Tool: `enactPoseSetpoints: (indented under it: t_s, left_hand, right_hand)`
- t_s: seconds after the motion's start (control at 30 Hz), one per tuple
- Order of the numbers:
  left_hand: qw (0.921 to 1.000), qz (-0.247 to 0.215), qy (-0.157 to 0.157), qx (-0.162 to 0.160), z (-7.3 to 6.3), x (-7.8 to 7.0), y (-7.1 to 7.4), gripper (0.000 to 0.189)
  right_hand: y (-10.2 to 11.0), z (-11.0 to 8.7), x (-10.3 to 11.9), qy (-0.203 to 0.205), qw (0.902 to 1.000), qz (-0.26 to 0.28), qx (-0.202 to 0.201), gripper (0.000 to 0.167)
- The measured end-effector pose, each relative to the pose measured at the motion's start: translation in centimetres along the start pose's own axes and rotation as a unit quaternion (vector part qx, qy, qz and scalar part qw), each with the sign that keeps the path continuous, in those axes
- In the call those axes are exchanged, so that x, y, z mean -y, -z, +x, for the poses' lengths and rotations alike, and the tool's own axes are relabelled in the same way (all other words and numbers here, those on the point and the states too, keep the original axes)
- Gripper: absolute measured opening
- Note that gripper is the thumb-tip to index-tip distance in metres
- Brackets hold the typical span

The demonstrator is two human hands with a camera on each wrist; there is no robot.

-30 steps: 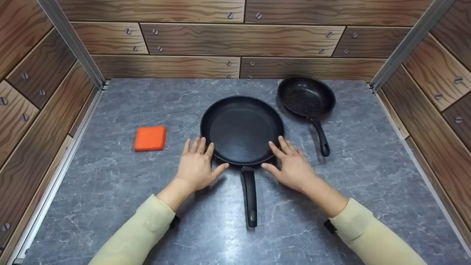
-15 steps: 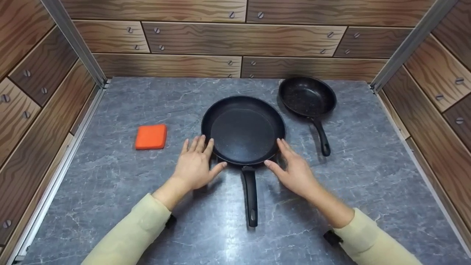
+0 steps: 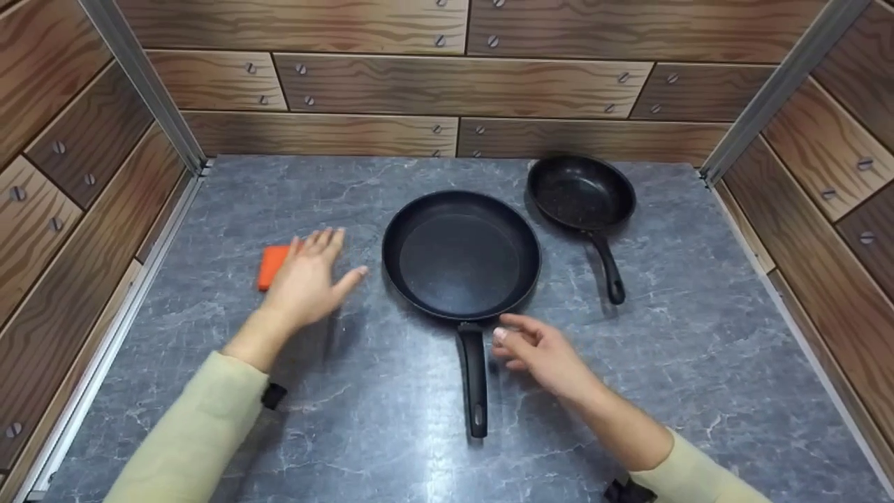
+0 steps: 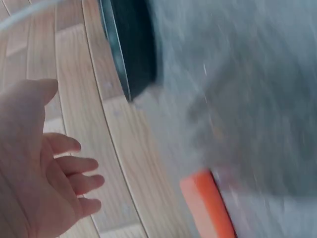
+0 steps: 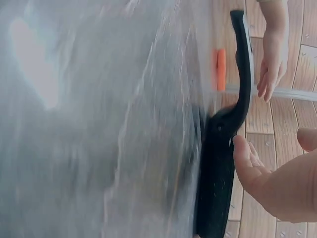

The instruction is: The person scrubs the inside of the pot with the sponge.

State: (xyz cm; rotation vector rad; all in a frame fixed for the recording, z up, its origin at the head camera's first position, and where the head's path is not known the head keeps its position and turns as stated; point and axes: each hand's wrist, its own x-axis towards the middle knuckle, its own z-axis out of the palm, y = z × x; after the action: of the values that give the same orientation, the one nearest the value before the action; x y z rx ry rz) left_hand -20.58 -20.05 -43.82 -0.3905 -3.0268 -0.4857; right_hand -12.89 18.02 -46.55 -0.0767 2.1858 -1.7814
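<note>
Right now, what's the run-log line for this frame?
left hand: empty, near orange block | right hand: empty, near large pan | small pan: untouched

I am holding my right hand (image 5: 280, 186) near the black pan (image 5: 215, 183); past its curving handle (image 5: 242, 74), an orange block (image 5: 221, 69) is lying and my left hand (image 5: 272, 64) is hovering.

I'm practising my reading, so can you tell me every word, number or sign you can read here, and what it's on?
There are none to read.
The big pan, small pan and orange block show no writing.
The walls show only wood lines and screws.
The wrist views are partly blurred; no writing can be made out there either.
</note>
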Motion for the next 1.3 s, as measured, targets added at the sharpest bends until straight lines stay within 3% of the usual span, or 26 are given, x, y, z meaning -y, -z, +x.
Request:
enactPoseSetpoints:
  t_s: [0.17, 0.37, 0.53, 0.7, 1.03, 1.3]
  left_hand:
    - [0.9997, -0.022, 0.002, -0.009, 0.3, 2.8, 0.6, 0.082]
    - [0.9982, -0.054, 0.026, -0.009, 0.3, 5.9, 1.0, 0.079]
    - [0.9969, -0.067, 0.038, 0.014, 0.5, 8.5, 1.0, 0.084]
    - [0.9951, -0.060, 0.053, 0.058, 0.8, 10.7, 0.6, 0.086]
    - [0.9861, -0.069, 0.073, 0.132, 1.6, 12.8, -0.6, 0.101]
    - [0.9859, -0.064, 0.065, 0.140, 1.8, 12.9, -0.9, 0.099]
  right_hand:
    - [-0.7, 0.3, -0.8, -0.050, 0.9954, 0.072, 0.037, 0.066]
    - [-1.2, 1.1, -1.4, -0.094, 0.9849, 0.122, 0.078, 0.071]
    - [-1.6, 1.6, -1.9, -0.115, 0.9781, 0.149, 0.090, 0.077]
    - [-1.9, 2.0, -2.3, -0.120, 0.9729, 0.170, 0.101, 0.082]
    - [-2.7, 2.3, -2.9, -0.137, 0.9503, 0.253, 0.119, 0.090]
    - [-2.9, 2.4, -3.1, -0.145, 0.9436, 0.272, 0.121, 0.088]
